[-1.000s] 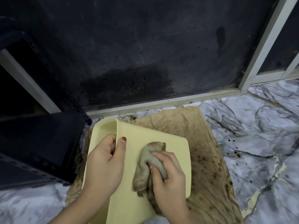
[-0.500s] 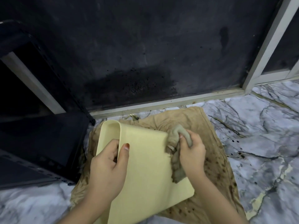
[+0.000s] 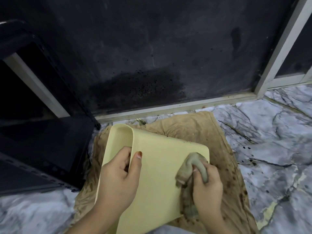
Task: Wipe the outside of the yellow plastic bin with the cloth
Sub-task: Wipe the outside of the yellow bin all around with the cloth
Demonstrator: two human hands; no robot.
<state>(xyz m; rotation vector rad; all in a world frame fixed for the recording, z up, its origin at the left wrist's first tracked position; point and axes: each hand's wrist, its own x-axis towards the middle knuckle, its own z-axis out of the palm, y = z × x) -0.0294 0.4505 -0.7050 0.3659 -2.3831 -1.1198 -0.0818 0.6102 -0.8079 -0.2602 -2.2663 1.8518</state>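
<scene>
On the pale yellow plastic bin's [image 3: 157, 174] right edge, the right hand [image 3: 206, 186] clutches the bunched grey-green cloth [image 3: 190, 168]; unwiped wall stretches leftward toward the left hand [image 3: 118, 179] gripping the rim.

Dim indoor light, soft focus, perhaps slight motion blur

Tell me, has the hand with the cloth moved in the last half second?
Yes. The right hand with the cloth slid back toward the person, away from the door frame.
</scene>
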